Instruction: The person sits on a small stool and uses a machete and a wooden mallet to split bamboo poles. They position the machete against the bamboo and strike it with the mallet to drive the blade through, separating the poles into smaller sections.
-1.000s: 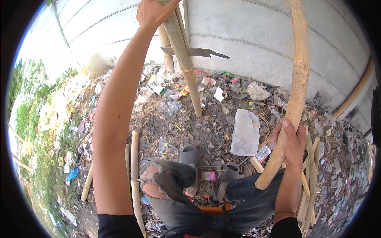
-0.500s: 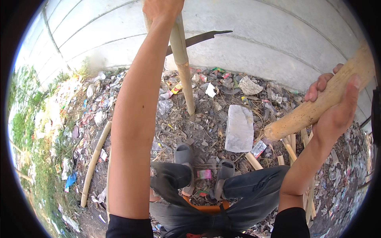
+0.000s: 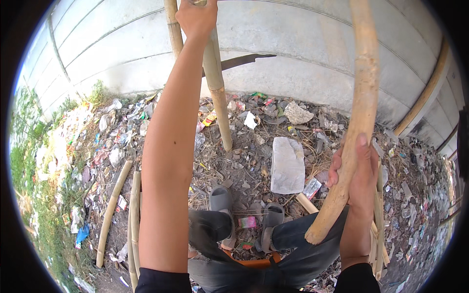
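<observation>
At the top, my left hand (image 3: pixel 198 18) is closed around an upright bamboo pole (image 3: pixel 213 73), whose lower end meets the littered ground. A dark blade (image 3: pixel 246 60) sticks out to the right from this pole; its other end is hidden by the pole and my arm. On the right, my right hand (image 3: pixel 359 163) wraps around a thick, slightly bent wooden stick (image 3: pixel 365 83). The stick stands nearly upright, its lower end over my right thigh and its upper end out of view. A pale stone block (image 3: pixel 287 166) lies on the ground between the two.
A grey panel wall (image 3: pixel 293 34) rises ahead, with another bamboo pole (image 3: pixel 174 29) by my left hand. Cut bamboo lengths (image 3: pixel 113 215) lie left, and more pieces (image 3: pixel 378 229) lie right. A rough stone (image 3: pixel 298 113) sits near the wall. Litter covers the ground around my sandals (image 3: pixel 221 199).
My right hand has moved left and down, turning the stick from a slant to nearly upright. My left hand stays on the bamboo pole. The view has shifted slightly.
</observation>
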